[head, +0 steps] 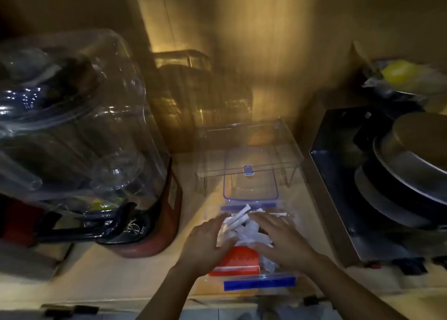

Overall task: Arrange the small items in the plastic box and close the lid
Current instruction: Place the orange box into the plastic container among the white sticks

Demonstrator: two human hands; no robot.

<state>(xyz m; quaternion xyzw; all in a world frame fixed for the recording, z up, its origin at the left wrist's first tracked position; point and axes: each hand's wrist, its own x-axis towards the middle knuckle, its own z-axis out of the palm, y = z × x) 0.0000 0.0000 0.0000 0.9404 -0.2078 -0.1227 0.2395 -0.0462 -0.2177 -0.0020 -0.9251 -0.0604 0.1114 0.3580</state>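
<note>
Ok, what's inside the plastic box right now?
White paper-wrapped sticks and crumpled white packets fill the plastic box, with a red packet nearer. Both hands, left and right, cover whatever lies beneath.

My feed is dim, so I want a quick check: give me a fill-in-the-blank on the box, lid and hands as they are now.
1. Both hands, left and right, rest on the white ____ in the box.
2. The lid lies ____ the box, farther from the person.
3. The box's latches are ____ in colour.
4. The packet in the box is ____.

Missing words: packets; beyond; blue; red
</note>
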